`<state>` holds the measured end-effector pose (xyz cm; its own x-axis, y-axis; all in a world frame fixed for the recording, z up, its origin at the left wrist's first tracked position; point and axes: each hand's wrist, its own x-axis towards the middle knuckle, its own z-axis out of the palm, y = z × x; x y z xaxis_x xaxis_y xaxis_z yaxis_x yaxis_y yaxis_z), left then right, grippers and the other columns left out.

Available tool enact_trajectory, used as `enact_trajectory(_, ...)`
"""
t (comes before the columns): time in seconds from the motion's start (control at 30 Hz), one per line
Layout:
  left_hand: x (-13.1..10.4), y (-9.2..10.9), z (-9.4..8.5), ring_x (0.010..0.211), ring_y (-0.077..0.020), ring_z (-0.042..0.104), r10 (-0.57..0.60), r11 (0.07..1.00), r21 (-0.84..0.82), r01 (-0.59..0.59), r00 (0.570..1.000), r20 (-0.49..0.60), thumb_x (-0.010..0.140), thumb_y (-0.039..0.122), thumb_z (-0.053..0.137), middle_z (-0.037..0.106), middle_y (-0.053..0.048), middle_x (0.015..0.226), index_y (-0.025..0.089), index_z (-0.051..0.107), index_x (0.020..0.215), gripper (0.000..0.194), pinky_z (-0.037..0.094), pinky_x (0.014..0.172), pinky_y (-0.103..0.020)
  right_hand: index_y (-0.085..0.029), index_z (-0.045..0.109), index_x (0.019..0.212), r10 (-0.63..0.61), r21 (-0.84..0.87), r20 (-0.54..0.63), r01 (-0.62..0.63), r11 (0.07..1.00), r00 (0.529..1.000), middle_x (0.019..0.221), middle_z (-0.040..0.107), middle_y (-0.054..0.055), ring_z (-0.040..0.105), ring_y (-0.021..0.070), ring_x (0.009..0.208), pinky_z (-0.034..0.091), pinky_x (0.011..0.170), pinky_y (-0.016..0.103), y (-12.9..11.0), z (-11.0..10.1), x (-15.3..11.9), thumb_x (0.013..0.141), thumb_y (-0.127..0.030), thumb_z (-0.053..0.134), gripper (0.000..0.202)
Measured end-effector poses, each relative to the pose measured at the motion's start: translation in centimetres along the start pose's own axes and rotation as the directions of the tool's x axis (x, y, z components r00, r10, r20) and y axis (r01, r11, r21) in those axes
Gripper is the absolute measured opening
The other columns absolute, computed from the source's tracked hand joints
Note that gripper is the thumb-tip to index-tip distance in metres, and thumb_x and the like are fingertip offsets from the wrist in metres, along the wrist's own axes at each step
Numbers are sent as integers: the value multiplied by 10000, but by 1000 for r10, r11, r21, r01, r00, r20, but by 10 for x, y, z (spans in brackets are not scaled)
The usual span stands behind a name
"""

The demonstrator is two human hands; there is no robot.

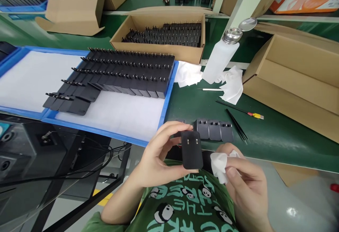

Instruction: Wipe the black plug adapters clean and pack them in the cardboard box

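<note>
My left hand [164, 158] grips a black plug-in power adapter [192, 154] by its top and bottom edges, its two metal prongs facing up toward me. Close by on the right, my right hand [245, 182] pinches a crumpled white wipe [219, 165], apart from the adapter. Just beyond both hands, a short row of black adapters [214, 130] rests at the bench edge, partly hidden by my left hand. Black tweezers [237, 126] lie to the right of that row.
A blue-rimmed tray [165, 108] holds rows of adapters [132, 69]; behind it stands a carton [159, 50] full of more. A white pump bottle [221, 57] stands among wipes [233, 85]. Nearby lie a yellow-tipped cable [256, 116] and an open cardboard box [293, 87].
</note>
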<state>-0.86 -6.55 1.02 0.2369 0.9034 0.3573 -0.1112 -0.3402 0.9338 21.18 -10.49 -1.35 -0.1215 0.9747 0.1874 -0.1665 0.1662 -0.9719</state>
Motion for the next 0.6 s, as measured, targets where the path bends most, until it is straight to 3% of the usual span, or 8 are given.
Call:
enact_trajectory(0.17, 2, 2, 0, 1185, -279, 588, -32, 999, 15, 32, 999, -19, 678, 229, 906, 559, -114, 1253, 268, 583, 1359, 755, 601, 908, -348, -253, 746, 1028, 4, 10, 2, -4, 1000, 1000, 854, 545, 58, 537, 180, 795, 428, 639, 316, 2, -1, -1, 948, -212, 567, 200)
enact_trajectory(0.37, 5, 4, -2, 1186, -283, 578, -65, 997, 31, 65, 998, -13, 649, 224, 923, 562, -122, 1251, 256, 602, 1347, 769, 603, 887, -341, -258, 742, 1041, 26, 40, 21, -27, 999, 999, 870, 552, 58, 536, 170, 777, 425, 638, 310, 3, -1, -1, 955, -207, 560, 207)
enact_trajectory(0.6, 8, 3, -4, 1168, -274, 575, -26, 994, 108, 22, 999, 30, 675, 229, 905, 588, -119, 1239, 256, 591, 1355, 749, 596, 887, -355, -252, 750, 1022, 10, 15, 23, -10, 1000, 1000, 831, 545, 56, 528, 173, 770, 429, 628, 312, 1, 0, 2, 955, -201, 555, 212)
